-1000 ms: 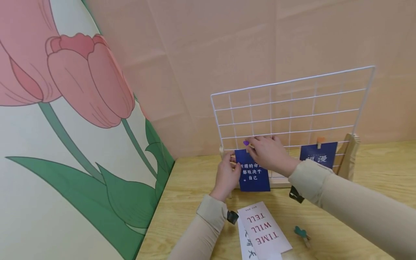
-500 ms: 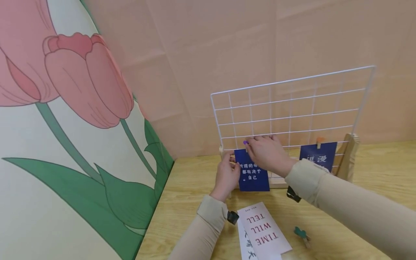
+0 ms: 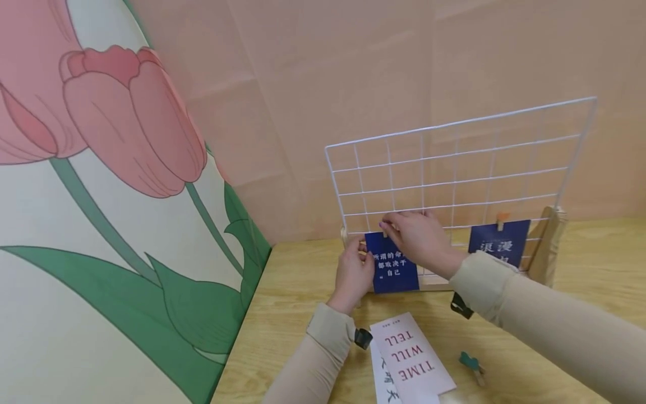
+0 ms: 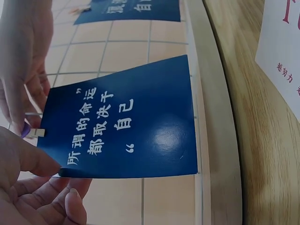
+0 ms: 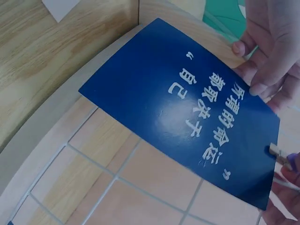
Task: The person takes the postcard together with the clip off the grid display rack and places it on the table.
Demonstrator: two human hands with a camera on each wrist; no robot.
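In the head view a dark blue card (image 3: 396, 278) with white characters hangs against the lower left of a white wire grid (image 3: 459, 121). My left hand (image 3: 353, 275) holds the card's left edge, thumb on the front (image 4: 44, 165) and fingers behind. At its top edge, my right hand (image 3: 421, 238) pinches a small wooden clothespin (image 4: 38, 132) with a purple decoration. The clothespin's tip (image 5: 276, 151) overlaps the card front in the right wrist view. Right fingertips reach around the grid wires there, and part of the purple piece is hidden by them.
A second blue card (image 3: 497, 241) is clipped at the grid's right by an orange-topped clothespin (image 3: 501, 223). A wooden support (image 3: 550, 247) carries the grid. Pale paper cards (image 3: 411, 359) overlap on the table in front, with a teal-topped clothespin (image 3: 471, 363) to their right.
Both hands keep almost the same place on the card. My right fingers now cover more of the purple piece. The head view has shifted slightly.
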